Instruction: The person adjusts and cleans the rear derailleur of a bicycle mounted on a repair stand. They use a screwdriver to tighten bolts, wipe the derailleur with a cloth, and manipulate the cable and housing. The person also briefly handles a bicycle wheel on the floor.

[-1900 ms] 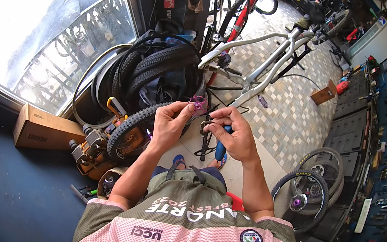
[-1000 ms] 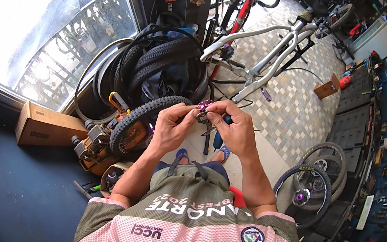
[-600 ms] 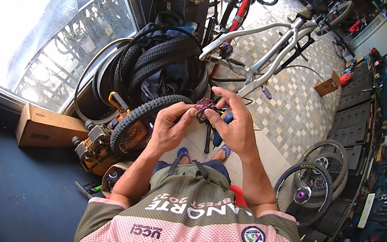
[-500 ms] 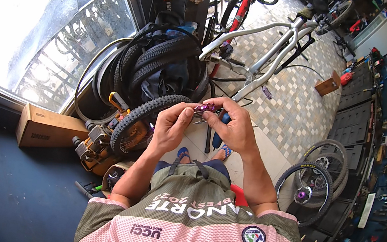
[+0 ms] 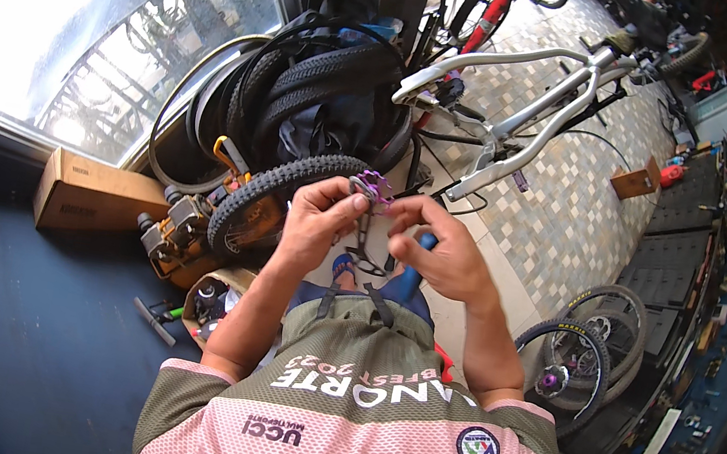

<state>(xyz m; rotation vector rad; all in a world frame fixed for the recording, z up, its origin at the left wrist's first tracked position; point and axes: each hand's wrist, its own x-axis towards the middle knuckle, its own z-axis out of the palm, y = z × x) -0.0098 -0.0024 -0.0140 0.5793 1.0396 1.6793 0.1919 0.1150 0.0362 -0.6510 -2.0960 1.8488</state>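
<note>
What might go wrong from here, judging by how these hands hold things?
The purple toothed part is pinched by the left hand up in the air, so it could slip and fall.
The blue handle seems tucked in the right hand, whose thumb and forefinger are spread; it might slide loose or get in the way.
A dropped piece could end up near the black tyre close by and be hard to find.
</note>
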